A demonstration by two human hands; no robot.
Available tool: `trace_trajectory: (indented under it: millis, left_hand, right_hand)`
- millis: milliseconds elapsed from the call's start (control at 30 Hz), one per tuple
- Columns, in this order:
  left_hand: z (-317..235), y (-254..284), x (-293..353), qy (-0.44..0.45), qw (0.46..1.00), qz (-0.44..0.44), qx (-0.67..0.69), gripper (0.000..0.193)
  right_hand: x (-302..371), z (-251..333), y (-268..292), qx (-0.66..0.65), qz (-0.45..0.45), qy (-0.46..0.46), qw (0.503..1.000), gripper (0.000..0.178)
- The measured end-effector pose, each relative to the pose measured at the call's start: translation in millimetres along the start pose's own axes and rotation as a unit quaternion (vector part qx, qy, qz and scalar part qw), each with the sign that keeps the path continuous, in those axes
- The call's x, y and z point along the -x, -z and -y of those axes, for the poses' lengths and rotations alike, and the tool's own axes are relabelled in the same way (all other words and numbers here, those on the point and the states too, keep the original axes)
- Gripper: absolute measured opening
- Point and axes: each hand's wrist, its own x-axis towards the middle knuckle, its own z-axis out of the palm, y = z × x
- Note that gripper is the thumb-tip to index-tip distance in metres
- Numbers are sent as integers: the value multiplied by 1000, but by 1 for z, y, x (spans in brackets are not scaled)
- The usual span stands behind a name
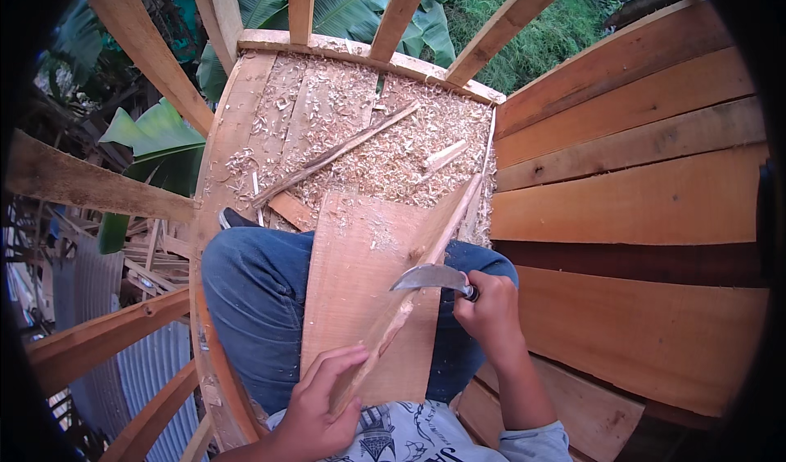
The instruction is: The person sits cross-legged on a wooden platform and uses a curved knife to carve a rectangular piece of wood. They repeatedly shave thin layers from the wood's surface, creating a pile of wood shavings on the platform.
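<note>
A curved steel blade with a dark handle, a hooked knife (430,278), is gripped in my right hand (490,311). Its blade lies across the edge of a long wooden board (385,323) tilted up on edge. The board slants from near my belly to the far right, its upper edge roughly cut in places. Around the board's near end my left hand (327,401) is closed, fingers on one face and thumb by the other. Beneath it, a wide flat plank (340,257) rests across my lap, over my jeans.
Curled wood shavings cover the plank floor (282,126) ahead. A long thin stick (344,147) and a short wood piece (446,155) lie among them. A plank wall (630,192) rises on the right. Wooden railing posts (155,53) stand at the left and far edge, with foliage beyond.
</note>
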Motion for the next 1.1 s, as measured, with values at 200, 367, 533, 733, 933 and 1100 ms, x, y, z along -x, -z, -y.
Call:
trace_trajectory:
  millis: [200, 367, 533, 733, 933, 1100]
  left_hand:
    - [0, -1, -1, 2, 1000, -7, 12, 51]
    - [1, 1, 3, 6, 1000, 2, 15, 50]
    - [-2, 6, 4, 34, 999, -5, 22, 50]
    - [8, 0, 3, 13, 999, -13, 47, 52]
    - [7, -6, 3, 21, 999, -15, 40, 54]
    - [4, -8, 4, 26, 999, -19, 33, 54]
  right_hand:
    - [-15, -9, -7, -3, -29, -10, 1000, 24]
    - [-52, -72, -7, -32, -91, -182, 979, 29]
    - [-16, -45, 7, -73, -32, -158, 984, 27]
    - [18, 7, -15, -107, 36, -1, 994, 18]
    - [-13, -12, -23, -43, -37, -18, 998, 21]
    - [-44, -40, -26, -121, -58, -126, 983, 25]
